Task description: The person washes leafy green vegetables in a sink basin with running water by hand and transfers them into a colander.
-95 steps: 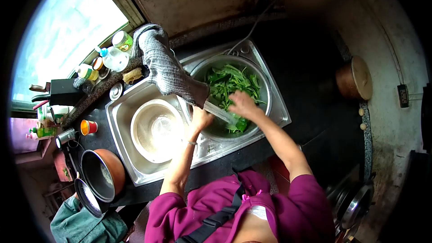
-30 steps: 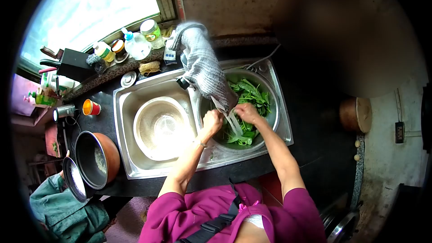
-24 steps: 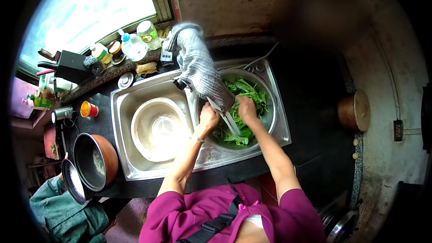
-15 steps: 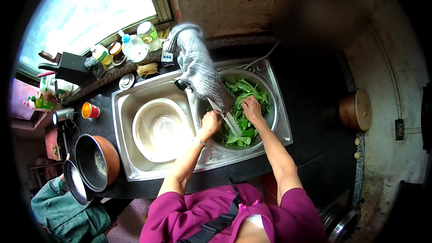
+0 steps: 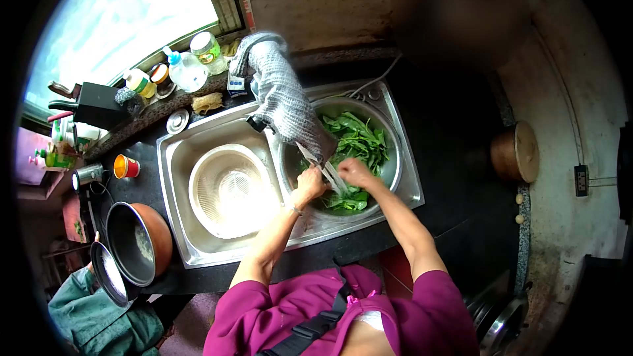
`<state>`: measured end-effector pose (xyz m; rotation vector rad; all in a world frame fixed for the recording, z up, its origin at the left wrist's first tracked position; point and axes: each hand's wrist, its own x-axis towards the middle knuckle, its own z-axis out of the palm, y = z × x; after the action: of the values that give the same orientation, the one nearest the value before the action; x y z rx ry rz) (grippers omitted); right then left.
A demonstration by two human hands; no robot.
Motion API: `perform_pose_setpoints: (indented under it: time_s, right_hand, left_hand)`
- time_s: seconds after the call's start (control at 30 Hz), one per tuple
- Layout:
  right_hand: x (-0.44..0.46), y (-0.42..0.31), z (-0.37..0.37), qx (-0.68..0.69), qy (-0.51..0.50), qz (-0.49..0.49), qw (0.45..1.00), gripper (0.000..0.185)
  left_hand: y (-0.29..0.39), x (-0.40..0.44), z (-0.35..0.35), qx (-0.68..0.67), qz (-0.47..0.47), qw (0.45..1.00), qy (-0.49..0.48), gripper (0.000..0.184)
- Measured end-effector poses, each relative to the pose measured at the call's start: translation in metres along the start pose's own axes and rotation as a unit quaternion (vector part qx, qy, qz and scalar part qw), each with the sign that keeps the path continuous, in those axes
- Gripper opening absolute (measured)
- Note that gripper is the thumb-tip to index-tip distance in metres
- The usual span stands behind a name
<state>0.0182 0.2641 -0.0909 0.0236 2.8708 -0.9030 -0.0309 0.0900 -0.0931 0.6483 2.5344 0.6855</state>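
Note:
Leafy greens (image 5: pixel 362 142) fill much of a round metal basin (image 5: pixel 395 170) in the right sink bowl. A stream of water (image 5: pixel 337 181) falls into it from under a grey knitted cloth (image 5: pixel 280 102) draped over the tap. My left hand (image 5: pixel 311 184) is closed at the left of the stream, above the basin; what it holds, if anything, is hidden. On the other side of the water, my right hand (image 5: pixel 356 173) has its fingers curled together over the greens. Whether a leaf is between them cannot be made out.
A pale strainer basket (image 5: pixel 196 188) sits in the left sink bowl. Left of the sink are a deep pot (image 5: pixel 165 240) and an orange cup (image 5: pixel 126 167). Bottles (image 5: pixel 188 72) line the sill. Another person's green sleeve (image 5: pixel 109 313) shows at lower left, beside a pan (image 5: pixel 109 273).
My right hand has moved left and slightly down from the greens toward the water stream. My left hand stays beside the stream. The whole view has shifted slightly.

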Motion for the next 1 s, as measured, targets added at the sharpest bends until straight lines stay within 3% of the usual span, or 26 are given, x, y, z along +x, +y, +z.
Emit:
perform_pose_setpoints:
  time_s: [0.07,0.17,0.23,0.3,0.33,0.37,0.4,0.43,0.47,0.5,0.53,0.57,0.63,0.7,0.77,0.83,0.87,0.9,0.97,1.0]
  right_hand:
    - [0.01,0.017,-0.017,0.121,0.064,0.063,0.989,0.018]
    - [0.011,0.02,-0.038,0.238,0.118,-0.033,0.963,0.021]
    - [0.01,0.018,-0.049,0.239,0.106,-0.036,0.965,0.023]
    - [0.01,0.018,-0.052,0.317,0.116,0.07,0.939,0.021]
    - [0.012,0.021,-0.052,0.282,0.111,0.054,0.951,0.02]
    - [0.016,0.024,-0.041,0.282,0.112,0.053,0.951,0.02]
    - [0.02,0.026,-0.02,0.179,0.207,0.046,0.961,0.017]
    - [0.021,0.022,-0.004,0.072,0.299,0.039,0.951,0.015]
    - [0.013,-0.003,-0.007,0.047,0.14,0.1,0.984,0.014]
    - [0.008,-0.006,0.014,-0.126,0.1,-0.017,0.987,0.011]
    - [0.004,-0.002,0.026,-0.12,0.031,-0.043,0.991,0.012]
    - [0.006,0.0,0.03,-0.115,-0.039,-0.07,0.99,0.013]
    - [0.008,-0.014,-0.019,0.134,-0.081,0.032,0.987,0.014]
    - [0.017,0.013,-0.013,0.087,0.153,0.125,0.976,0.014]
    - [0.018,0.017,0.0,-0.087,0.029,0.157,0.983,0.013]
    - [0.006,-0.027,-0.014,-0.14,-0.13,-0.013,0.982,0.01]
    - [0.002,-0.025,-0.012,-0.14,-0.148,-0.069,0.977,0.009]
    - [0.002,-0.019,-0.015,-0.14,-0.147,-0.069,0.977,0.009]
    - [0.006,-0.005,-0.026,0.013,0.047,-0.091,0.995,0.008]
    - [0.011,-0.002,-0.033,0.023,0.066,-0.066,0.995,0.008]
  left_hand:
    - [-0.015,0.008,0.005,-0.011,-0.014,1.0,0.008,0.038]
    - [-0.03,0.012,0.005,-0.069,0.031,0.991,0.107,0.02]
    - [-0.014,0.005,-0.017,-0.097,0.055,0.977,0.184,0.015]
    - [-0.015,0.006,-0.02,-0.08,0.034,0.987,0.138,0.019]
    - [-0.014,0.006,-0.019,-0.08,0.034,0.987,0.138,0.019]
    - [-0.012,0.006,-0.017,-0.051,0.07,0.981,0.176,0.03]
    - [-0.01,0.005,-0.015,-0.022,0.105,0.971,0.212,0.045]
    - [-0.007,0.003,-0.011,-0.021,0.105,0.971,0.213,0.045]
    - [-0.003,-0.001,-0.008,0.029,0.144,0.969,0.2,0.048]
    - [0.0,-0.003,-0.006,0.081,0.183,0.962,0.187,0.05]
    - [-0.004,0.0,-0.001,0.094,0.153,0.982,0.052,0.042]
    - [-0.02,0.009,0.017,0.106,0.151,0.982,0.041,0.033]
    - [-0.052,0.028,0.04,0.002,0.093,0.995,0.038,0.028]
    - [-0.04,0.026,0.0,-0.152,0.03,0.986,0.061,0.02]
    - [-0.02,0.013,-0.025,-0.16,0.077,0.979,0.097,0.025]
    - [-0.01,0.011,-0.022,-0.015,0.133,0.986,0.1,0.037]
    - [-0.01,0.012,-0.014,0.038,0.124,0.989,0.073,0.048]
    - [-0.014,0.013,-0.009,0.038,0.125,0.989,0.073,0.048]
    - [-0.022,0.016,-0.005,0.031,0.194,0.972,0.132,0.053]
    - [-0.016,0.015,-0.017,-0.01,0.151,0.985,0.087,0.061]
